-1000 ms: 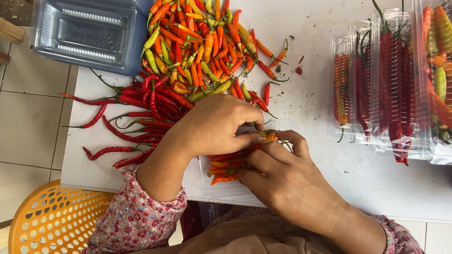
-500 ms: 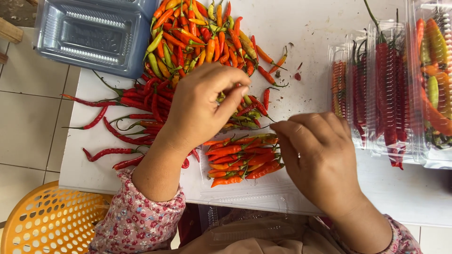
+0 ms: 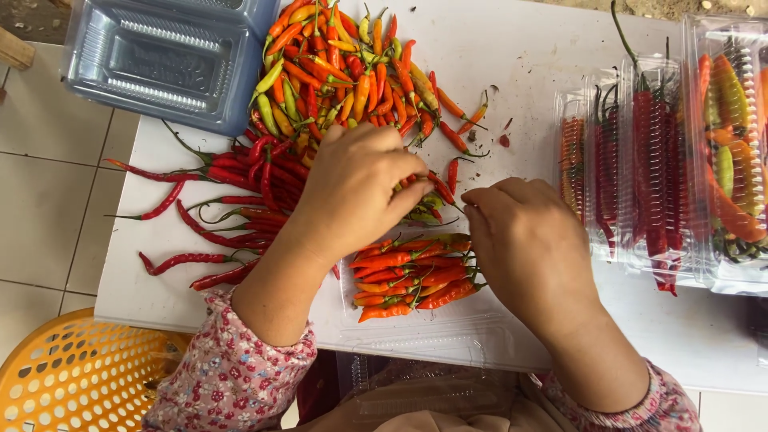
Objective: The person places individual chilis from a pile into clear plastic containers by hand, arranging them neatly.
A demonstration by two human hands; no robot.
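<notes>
My left hand (image 3: 352, 192) reaches over the near edge of a heap of small orange, red and green chilies (image 3: 344, 72), its fingers closed on a few of them. My right hand (image 3: 528, 240) rests beside it with bent fingers, the tips touching a thin stem at the upper right of a clear plastic tray (image 3: 448, 332). A neat bundle of small orange-red chilies (image 3: 412, 276) lies in that tray, just below and between both hands. Whether the right hand pinches anything is hidden by its knuckles.
Long red chilies (image 3: 232, 192) are spread on the white table (image 3: 544, 72) to the left. Closed clear packs of chilies (image 3: 656, 160) stand at the right. Stacked empty clear trays (image 3: 160, 56) sit at the top left, an orange plastic basket (image 3: 64, 376) on the floor below.
Both hands lifted off the tray, uncovering the bundled chilies. The left hand moved up to the heap's edge; the right hand shifted right and up.
</notes>
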